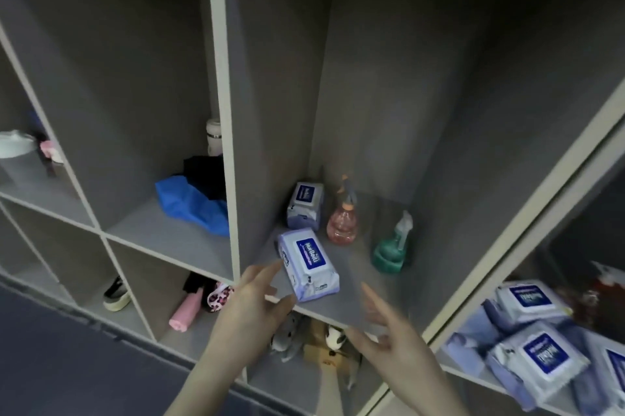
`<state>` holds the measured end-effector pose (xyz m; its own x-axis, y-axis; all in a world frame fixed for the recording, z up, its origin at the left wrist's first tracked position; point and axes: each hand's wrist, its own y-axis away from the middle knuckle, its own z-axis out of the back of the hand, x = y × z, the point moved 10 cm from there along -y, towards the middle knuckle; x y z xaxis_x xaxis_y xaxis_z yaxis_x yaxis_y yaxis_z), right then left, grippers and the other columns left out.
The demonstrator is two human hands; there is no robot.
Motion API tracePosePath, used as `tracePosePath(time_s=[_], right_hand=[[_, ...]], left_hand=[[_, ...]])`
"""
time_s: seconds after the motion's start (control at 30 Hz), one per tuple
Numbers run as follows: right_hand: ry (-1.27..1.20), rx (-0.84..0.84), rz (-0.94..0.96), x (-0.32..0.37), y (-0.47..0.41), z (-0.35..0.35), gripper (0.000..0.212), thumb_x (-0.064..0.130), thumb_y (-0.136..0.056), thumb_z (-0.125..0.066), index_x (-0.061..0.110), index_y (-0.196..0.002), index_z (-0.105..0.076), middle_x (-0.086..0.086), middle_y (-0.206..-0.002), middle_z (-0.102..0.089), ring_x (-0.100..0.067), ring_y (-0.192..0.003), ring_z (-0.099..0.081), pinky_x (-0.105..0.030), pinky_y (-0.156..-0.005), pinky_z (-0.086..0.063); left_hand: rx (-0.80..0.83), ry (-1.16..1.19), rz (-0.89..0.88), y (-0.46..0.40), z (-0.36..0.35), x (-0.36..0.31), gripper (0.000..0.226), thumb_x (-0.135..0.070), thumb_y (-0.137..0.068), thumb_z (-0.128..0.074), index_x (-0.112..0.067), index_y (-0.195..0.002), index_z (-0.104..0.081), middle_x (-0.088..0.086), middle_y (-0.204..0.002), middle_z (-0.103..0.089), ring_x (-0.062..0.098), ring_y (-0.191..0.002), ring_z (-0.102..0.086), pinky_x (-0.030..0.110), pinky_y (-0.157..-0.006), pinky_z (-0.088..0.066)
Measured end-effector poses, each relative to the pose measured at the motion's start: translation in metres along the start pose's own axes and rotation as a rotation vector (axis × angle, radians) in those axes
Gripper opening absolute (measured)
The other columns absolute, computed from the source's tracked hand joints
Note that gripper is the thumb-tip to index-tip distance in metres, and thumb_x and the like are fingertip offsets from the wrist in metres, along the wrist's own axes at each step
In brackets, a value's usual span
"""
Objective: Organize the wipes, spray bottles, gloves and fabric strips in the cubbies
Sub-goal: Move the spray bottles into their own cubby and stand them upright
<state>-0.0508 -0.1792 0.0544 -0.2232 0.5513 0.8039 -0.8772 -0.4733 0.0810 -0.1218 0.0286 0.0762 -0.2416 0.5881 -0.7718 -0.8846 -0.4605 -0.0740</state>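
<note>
Wipes are being sorted: both hands, left hand [260, 293] and right hand [389, 331], fingers spread and empty, flank the wipes pack [307, 263] at the shelf's front edge; next, grasp it

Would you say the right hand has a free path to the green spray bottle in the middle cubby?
Probably yes. The right hand is open at the cubby's front edge, and the shelf between it and the green spray bottle is bare; the wipes pack lies off to the left.
</note>
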Motion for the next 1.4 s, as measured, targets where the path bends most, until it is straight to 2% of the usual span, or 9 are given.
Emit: tracePosePath(time_s=[0.07,0.27,0.43,0.67,0.83,1.0,1.17,1.27,1.4], right_hand=[[0.029,0.0,-0.004,-0.002,-0.02,0.001,0.067,0.034,-0.082,-0.07,0.06,-0.124,-0.025,0.019,-0.131,-0.049,0.005,-0.119,-0.048,-0.013,-0.09,-0.044],[0.127,0.024,-0.014,-0.01,-0.089,-0.006,0.074,0.051,-0.081,-0.065,0.05,-0.142,-0.024,0.017,-0.137,-0.046,0.0,-0.122,-0.048,-0.029,-0.101,-0.044],[0.216,0.138,0.023,-0.005,-0.136,-0.036,0.073,0.04,-0.087,-0.062,0.039,-0.147,-0.02,0.012,-0.146,-0.037,-0.007,-0.132,-0.04,-0.022,-0.093,-0.036],[0.179,0.217,-0.091,-0.034,-0.172,-0.063,0.078,0.031,-0.081,-0.068,0.034,-0.147,-0.025,-0.002,-0.134,-0.042,-0.018,-0.127,-0.044,-0.03,-0.098,-0.038],[0.103,0.226,-0.185,-0.068,-0.19,-0.089,0.071,0.049,-0.057,-0.068,0.043,-0.124,-0.046,0.007,-0.122,-0.059,-0.012,-0.109,-0.061,-0.038,-0.094,-0.051],[0.008,0.205,-0.196,-0.065,-0.19,-0.091,0.057,0.014,-0.076,-0.07,0.037,-0.124,-0.049,0.014,-0.113,-0.059,-0.006,-0.1,-0.057,-0.02,-0.082,-0.047],[-0.101,0.211,-0.248,-0.083,-0.182,-0.099,0.044,0.026,-0.062,-0.072,0.042,-0.101,-0.059,0.013,-0.109,-0.066,-0.007,-0.099,-0.061,-0.028,-0.093,-0.049],[-0.139,0.233,-0.264,-0.087,-0.179,-0.106,0.05,0.006,-0.079,-0.068,0.043,-0.105,-0.046,0.027,-0.106,-0.057,0.004,-0.098,-0.057,-0.009,-0.088,-0.044],[-0.218,0.254,-0.286,-0.094,-0.185,-0.112,0.063,0.004,-0.082,-0.066,0.029,-0.134,-0.042,0.022,-0.122,-0.051,-0.002,-0.114,-0.05,-0.008,-0.092,-0.04]], left_hand=[[0.016,0.013,-0.001,-0.023,-0.008,0.004,0.057,-0.03,-0.083,-0.069,-0.027,-0.136,-0.047,-0.013,-0.112,-0.046,0.001,-0.094,-0.059,0.028,-0.083,-0.05],[0.093,0.027,0.073,-0.092,-0.035,0.019,0.056,-0.03,-0.085,-0.067,-0.025,-0.136,-0.046,-0.001,-0.124,-0.048,0.011,-0.091,-0.061,0.032,-0.087,-0.05],[0.197,0.066,0.196,-0.137,-0.064,0.056,0.06,-0.03,-0.083,-0.069,-0.021,-0.138,-0.046,0.005,-0.13,-0.052,0.019,-0.108,-0.059,0.029,-0.091,-0.046],[0.359,0.109,0.263,-0.168,-0.092,0.102,0.067,-0.033,-0.075,-0.071,-0.021,-0.137,-0.049,0.002,-0.137,-0.056,0.015,-0.121,-0.055,0.031,-0.103,-0.043],[0.491,0.08,0.294,-0.166,-0.109,0.109,0.068,-0.027,-0.085,-0.067,-0.025,-0.145,-0.036,-0.001,-0.14,-0.048,0.01,-0.119,-0.05,0.018,-0.089,-0.035],[0.602,0.026,0.278,-0.174,-0.129,0.106,0.09,-0.047,-0.067,-0.069,-0.033,-0.147,-0.031,0.0,-0.145,-0.044,0.014,-0.128,-0.047,0.028,-0.109,-0.035],[0.692,-0.185,0.182,-0.177,-0.149,0.098,0.077,-0.039,-0.089,-0.06,-0.029,-0.151,-0.016,0.008,-0.16,0.006,0.016,-0.145,-0.021,0.02,-0.108,-0.024],[0.68,-0.232,0.137,-0.179,-0.151,0.1,0.075,-0.039,-0.088,-0.06,-0.031,-0.15,-0.019,0.005,-0.16,0.012,0.016,-0.143,-0.026,0.023,-0.11,-0.029],[0.688,-0.336,0.083,-0.177,-0.151,0.099,0.074,-0.041,-0.091,-0.054,-0.029,-0.151,-0.013,0.008,-0.159,0.017,0.019,-0.145,-0.022,0.026,-0.11,-0.028]])
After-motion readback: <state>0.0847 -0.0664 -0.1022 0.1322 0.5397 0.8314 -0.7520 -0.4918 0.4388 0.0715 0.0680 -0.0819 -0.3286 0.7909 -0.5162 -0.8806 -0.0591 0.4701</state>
